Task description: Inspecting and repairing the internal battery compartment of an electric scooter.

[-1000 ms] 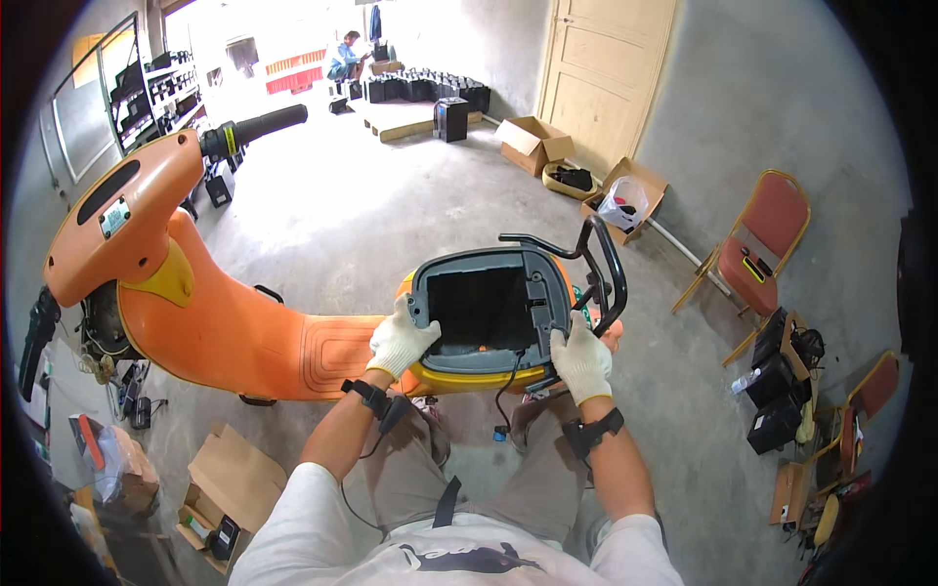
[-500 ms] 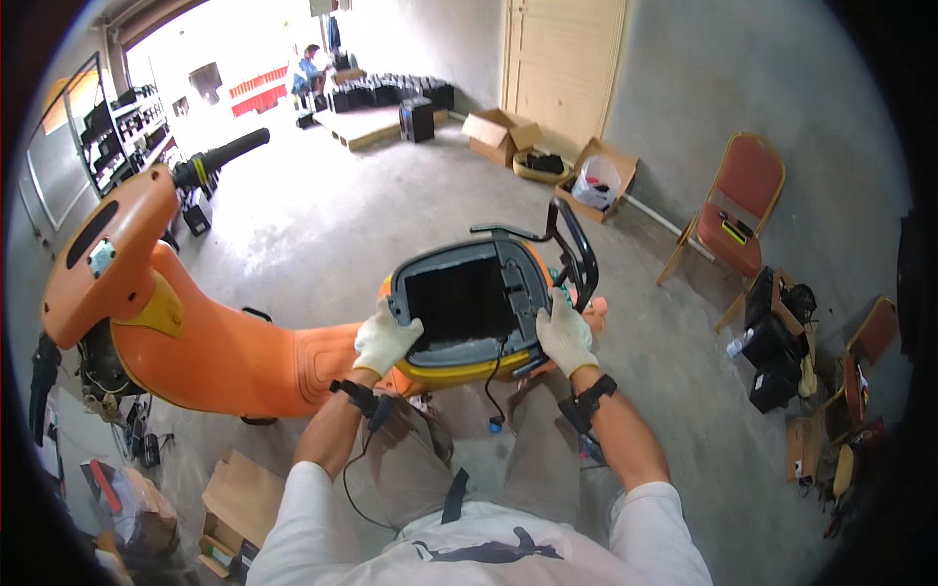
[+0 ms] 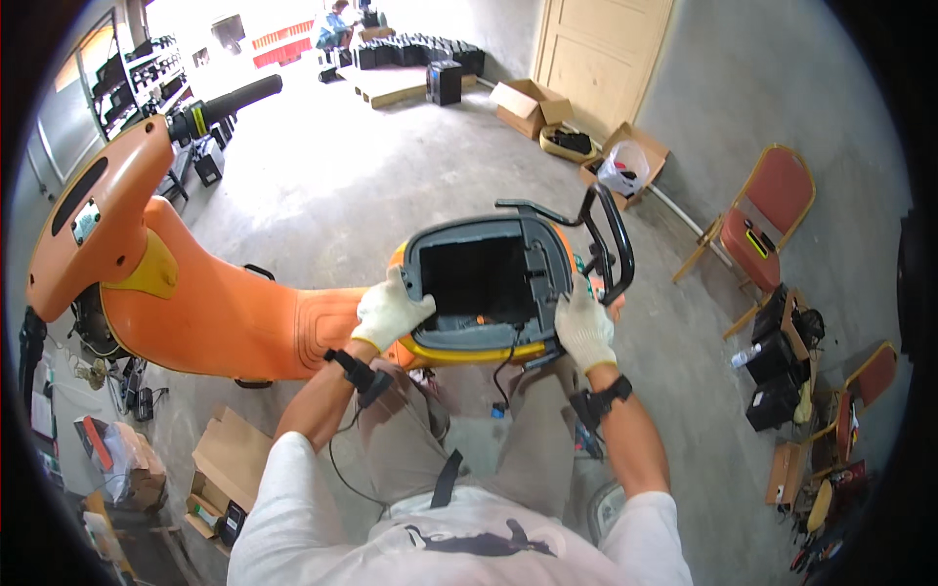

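Note:
An orange electric scooter (image 3: 234, 327) stands across in front of me, its handlebar at the left. At its seat end, a dark grey storage compartment (image 3: 445, 342) with a yellow lower edge is uncovered, its inside mostly dark. My left hand (image 3: 391, 311), in a white knitted glove, is closed round the compartment's left rim with the thumb over the edge. Round the right rim my right hand (image 3: 584, 327), gloved alike, is closed, though its fingers are partly hidden. A black cable (image 3: 500, 379) with a blue connector hangs over the near side. Beside my right hand rises a black grab rail (image 3: 614, 244).
Cardboard boxes (image 3: 528, 105) stand by the far door and at lower left. A red chair (image 3: 757, 230) and several black items (image 3: 772, 405) are at the right. Far off, a person (image 3: 335, 27) sits near a pallet (image 3: 391, 95). A shelf (image 3: 156, 73) is at the far left.
The whole view has shifted a little, so the compartment and hands appear further right and slightly higher. Both hands remain on the rim; a small orange thing now shows inside the compartment's near edge.

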Demonstrator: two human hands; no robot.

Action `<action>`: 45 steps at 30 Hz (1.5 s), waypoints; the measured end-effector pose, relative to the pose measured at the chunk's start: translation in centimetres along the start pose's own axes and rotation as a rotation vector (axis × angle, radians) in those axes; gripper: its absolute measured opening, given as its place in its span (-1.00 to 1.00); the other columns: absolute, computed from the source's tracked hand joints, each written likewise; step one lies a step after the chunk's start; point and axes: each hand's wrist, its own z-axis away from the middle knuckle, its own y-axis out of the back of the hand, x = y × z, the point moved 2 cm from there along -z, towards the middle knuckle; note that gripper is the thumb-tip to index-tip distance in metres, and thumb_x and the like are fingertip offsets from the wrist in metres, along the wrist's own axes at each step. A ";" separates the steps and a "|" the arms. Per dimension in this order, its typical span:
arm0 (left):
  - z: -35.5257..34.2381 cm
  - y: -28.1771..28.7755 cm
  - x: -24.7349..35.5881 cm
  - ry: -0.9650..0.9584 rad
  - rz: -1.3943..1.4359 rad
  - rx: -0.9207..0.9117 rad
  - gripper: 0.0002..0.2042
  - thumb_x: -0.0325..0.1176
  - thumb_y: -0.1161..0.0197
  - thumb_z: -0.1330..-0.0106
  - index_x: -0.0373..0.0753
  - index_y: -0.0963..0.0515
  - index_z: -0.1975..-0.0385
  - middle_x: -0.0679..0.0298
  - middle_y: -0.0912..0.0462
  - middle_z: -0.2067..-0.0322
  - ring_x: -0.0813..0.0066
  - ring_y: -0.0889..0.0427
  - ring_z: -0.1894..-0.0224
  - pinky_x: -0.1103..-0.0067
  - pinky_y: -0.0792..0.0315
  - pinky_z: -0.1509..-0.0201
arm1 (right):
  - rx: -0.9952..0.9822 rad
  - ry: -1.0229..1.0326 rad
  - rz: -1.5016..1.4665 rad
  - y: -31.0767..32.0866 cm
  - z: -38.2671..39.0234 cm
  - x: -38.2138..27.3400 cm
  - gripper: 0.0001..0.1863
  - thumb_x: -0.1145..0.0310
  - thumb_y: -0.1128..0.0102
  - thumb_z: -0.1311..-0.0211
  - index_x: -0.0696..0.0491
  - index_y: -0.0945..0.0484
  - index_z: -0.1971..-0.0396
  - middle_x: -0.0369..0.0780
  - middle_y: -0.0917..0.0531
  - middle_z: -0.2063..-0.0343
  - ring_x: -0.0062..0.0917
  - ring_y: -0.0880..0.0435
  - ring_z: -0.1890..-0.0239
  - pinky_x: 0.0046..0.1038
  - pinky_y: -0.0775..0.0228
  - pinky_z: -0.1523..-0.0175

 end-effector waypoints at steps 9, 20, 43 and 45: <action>-2.3 -2.2 -3.4 -0.062 0.391 0.031 -0.27 0.11 -0.36 -0.24 -0.32 -0.41 -0.26 0.08 -0.75 0.21 0.31 -0.76 0.15 0.42 -0.60 0.01 | 0.075 -0.073 0.007 -0.6 1.2 0.2 -0.47 0.18 -0.16 -0.39 -0.27 -0.34 -0.35 -0.06 -0.78 0.30 0.00 -0.77 0.27 -0.02 -0.57 0.10; -5.4 -1.1 -4.5 0.003 0.548 -0.283 -0.38 0.25 -0.28 -0.34 -0.26 -0.52 0.66 0.37 -0.40 0.76 0.61 -0.38 0.75 0.58 -0.26 0.69 | 0.152 -0.039 -0.009 -0.6 1.3 0.2 -0.42 0.18 -0.23 -0.35 -0.30 -0.33 -0.35 -0.11 -0.78 0.37 -0.08 -0.78 0.36 -0.08 -0.60 0.20; 7.9 -6.3 -7.7 -0.369 0.544 0.201 -0.78 -0.44 -0.52 -0.14 -0.32 -0.57 0.56 0.13 -0.52 0.67 0.27 -0.54 0.63 0.46 -0.44 0.47 | 0.229 -0.011 -0.018 -0.9 1.2 -0.6 -0.47 0.29 -0.22 -0.31 -0.19 -0.48 -0.31 -0.08 -0.78 0.33 -0.09 -0.77 0.35 -0.14 -0.59 0.18; 8.9 -6.2 -7.5 -0.468 0.447 0.247 -0.79 -0.48 -0.58 -0.04 -0.23 -0.59 0.53 0.16 -0.56 0.66 0.20 -0.60 0.62 0.40 -0.48 0.48 | 0.203 -0.021 -0.039 -1.2 1.3 -0.3 -0.48 0.37 -0.25 -0.27 -0.13 -0.53 -0.26 -0.09 -0.78 0.28 -0.11 -0.77 0.34 -0.18 -0.61 0.18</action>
